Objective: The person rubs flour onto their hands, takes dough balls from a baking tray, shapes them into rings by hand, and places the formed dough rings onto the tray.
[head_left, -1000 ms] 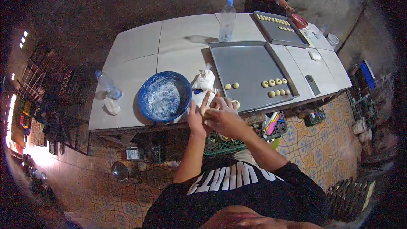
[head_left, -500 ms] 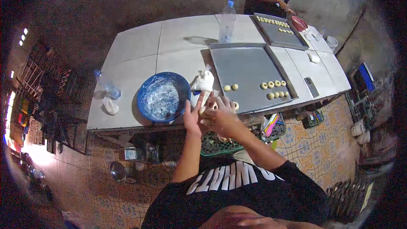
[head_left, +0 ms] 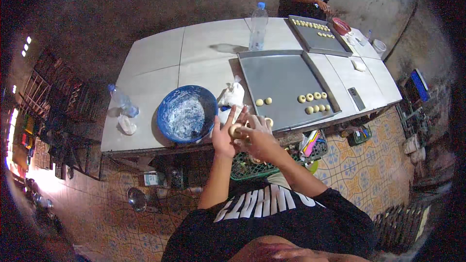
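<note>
Dough piece [head_left: 235, 130] lies between my two sets of fingers: just right of the spread left fingers [head_left: 232, 116], at the tips of the curled right fingers [head_left: 247, 134]; whether those pinch it, I cannot tell. Looks pale, roundish, partly hidden, no clear long axis.

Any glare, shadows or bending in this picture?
Head view: the table edges bow with fisheye distortion; head view: white glare at the left; head view: the upright bottle and blue bowl cast shadows leftward; head view: dark, grainy rim.
</note>
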`<action>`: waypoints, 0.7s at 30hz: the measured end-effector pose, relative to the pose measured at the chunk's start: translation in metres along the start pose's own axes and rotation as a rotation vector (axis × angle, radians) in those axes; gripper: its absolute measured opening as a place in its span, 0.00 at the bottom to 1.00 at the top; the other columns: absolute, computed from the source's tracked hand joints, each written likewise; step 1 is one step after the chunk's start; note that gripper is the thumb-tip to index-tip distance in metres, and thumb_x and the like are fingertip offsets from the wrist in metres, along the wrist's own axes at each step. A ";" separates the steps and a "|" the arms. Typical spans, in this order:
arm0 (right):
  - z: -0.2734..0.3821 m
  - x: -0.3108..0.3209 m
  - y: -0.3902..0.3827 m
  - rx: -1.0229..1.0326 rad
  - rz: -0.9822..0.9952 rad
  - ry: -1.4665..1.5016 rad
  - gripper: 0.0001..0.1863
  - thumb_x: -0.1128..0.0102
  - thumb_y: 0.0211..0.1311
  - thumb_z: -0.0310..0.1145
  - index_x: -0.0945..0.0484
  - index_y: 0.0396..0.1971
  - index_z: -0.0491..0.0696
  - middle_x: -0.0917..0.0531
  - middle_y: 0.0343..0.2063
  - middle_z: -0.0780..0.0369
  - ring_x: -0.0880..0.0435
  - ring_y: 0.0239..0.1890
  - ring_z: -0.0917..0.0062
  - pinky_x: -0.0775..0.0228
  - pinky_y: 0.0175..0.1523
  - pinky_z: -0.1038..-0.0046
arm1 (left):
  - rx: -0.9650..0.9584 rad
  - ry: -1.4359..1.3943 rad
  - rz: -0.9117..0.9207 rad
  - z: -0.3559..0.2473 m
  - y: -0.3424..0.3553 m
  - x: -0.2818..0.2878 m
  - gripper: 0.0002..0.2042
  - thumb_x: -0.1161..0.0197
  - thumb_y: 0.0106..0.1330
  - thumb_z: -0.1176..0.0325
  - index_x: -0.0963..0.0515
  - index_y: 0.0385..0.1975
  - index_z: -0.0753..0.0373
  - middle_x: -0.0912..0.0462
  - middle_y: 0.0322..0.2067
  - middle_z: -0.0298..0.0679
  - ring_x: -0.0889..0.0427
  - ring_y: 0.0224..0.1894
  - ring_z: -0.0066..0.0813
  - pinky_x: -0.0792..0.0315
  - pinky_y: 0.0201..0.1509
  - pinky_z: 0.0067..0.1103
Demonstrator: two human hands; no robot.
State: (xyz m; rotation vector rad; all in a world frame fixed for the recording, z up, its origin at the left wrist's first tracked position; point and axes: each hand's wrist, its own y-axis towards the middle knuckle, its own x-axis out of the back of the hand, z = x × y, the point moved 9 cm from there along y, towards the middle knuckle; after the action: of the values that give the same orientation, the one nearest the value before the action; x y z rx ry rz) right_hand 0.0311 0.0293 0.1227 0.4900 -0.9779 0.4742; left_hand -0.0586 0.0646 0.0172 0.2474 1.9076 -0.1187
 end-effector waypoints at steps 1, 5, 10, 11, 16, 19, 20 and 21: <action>-0.002 0.001 -0.001 -0.027 -0.024 -0.011 0.22 0.26 0.61 0.49 0.12 0.53 0.56 0.27 0.64 0.53 0.34 0.69 0.50 0.41 0.71 0.47 | -0.006 0.047 -0.041 -0.001 0.001 0.003 0.42 0.67 0.78 0.31 0.47 0.82 0.55 0.41 0.79 0.49 0.37 0.77 0.47 0.34 0.76 0.41; 0.005 -0.005 -0.002 0.020 0.005 -0.005 0.23 0.26 0.62 0.49 0.14 0.55 0.56 0.26 0.64 0.54 0.34 0.69 0.50 0.40 0.71 0.48 | 0.070 -0.121 -0.007 0.004 0.002 -0.001 0.41 0.67 0.78 0.31 0.47 0.82 0.51 0.43 0.79 0.48 0.38 0.77 0.47 0.34 0.77 0.42; 0.009 -0.005 -0.002 -0.010 0.042 -0.054 0.24 0.28 0.64 0.51 0.15 0.57 0.56 0.28 0.65 0.54 0.35 0.70 0.49 0.41 0.72 0.46 | 0.025 -0.034 -0.064 0.000 0.000 0.003 0.41 0.67 0.78 0.31 0.45 0.81 0.54 0.43 0.79 0.48 0.39 0.78 0.46 0.35 0.77 0.42; 0.009 -0.010 -0.003 0.000 0.134 -0.084 0.27 0.28 0.64 0.52 0.17 0.59 0.56 0.29 0.66 0.52 0.36 0.70 0.48 0.42 0.73 0.45 | 0.035 -0.071 -0.046 0.002 -0.001 0.001 0.41 0.67 0.78 0.31 0.44 0.81 0.54 0.42 0.79 0.48 0.38 0.77 0.46 0.35 0.77 0.43; 0.009 0.000 -0.003 -0.005 0.073 -0.069 0.29 0.29 0.64 0.54 0.19 0.62 0.56 0.30 0.67 0.51 0.36 0.71 0.48 0.43 0.73 0.45 | 0.024 -0.223 0.086 0.001 -0.003 -0.012 0.41 0.67 0.79 0.32 0.45 0.82 0.56 0.40 0.78 0.48 0.36 0.75 0.46 0.37 0.77 0.42; 0.012 -0.005 -0.004 0.041 0.108 -0.110 0.32 0.29 0.64 0.54 0.21 0.65 0.58 0.30 0.67 0.50 0.36 0.71 0.48 0.43 0.73 0.45 | 0.014 -0.048 -0.008 0.001 -0.002 -0.003 0.41 0.66 0.79 0.32 0.45 0.81 0.57 0.39 0.78 0.48 0.33 0.74 0.47 0.36 0.77 0.42; 0.010 -0.001 -0.004 0.014 0.057 -0.062 0.31 0.29 0.64 0.54 0.20 0.64 0.57 0.30 0.66 0.51 0.36 0.71 0.48 0.43 0.73 0.45 | 0.025 -0.070 -0.033 0.002 -0.002 -0.001 0.41 0.66 0.79 0.32 0.45 0.81 0.57 0.39 0.78 0.48 0.33 0.74 0.47 0.36 0.77 0.42; 0.007 0.001 -0.004 -0.028 0.017 -0.045 0.30 0.29 0.64 0.54 0.19 0.62 0.57 0.29 0.66 0.51 0.36 0.71 0.49 0.43 0.73 0.45 | 0.012 -0.088 0.026 0.000 -0.002 -0.006 0.42 0.66 0.78 0.32 0.46 0.81 0.57 0.40 0.78 0.48 0.36 0.76 0.46 0.35 0.77 0.42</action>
State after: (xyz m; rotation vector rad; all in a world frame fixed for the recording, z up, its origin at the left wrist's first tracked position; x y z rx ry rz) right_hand 0.0298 0.0221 0.1257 0.4692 -1.0317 0.4657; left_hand -0.0567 0.0623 0.0225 0.2704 1.8159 -0.1220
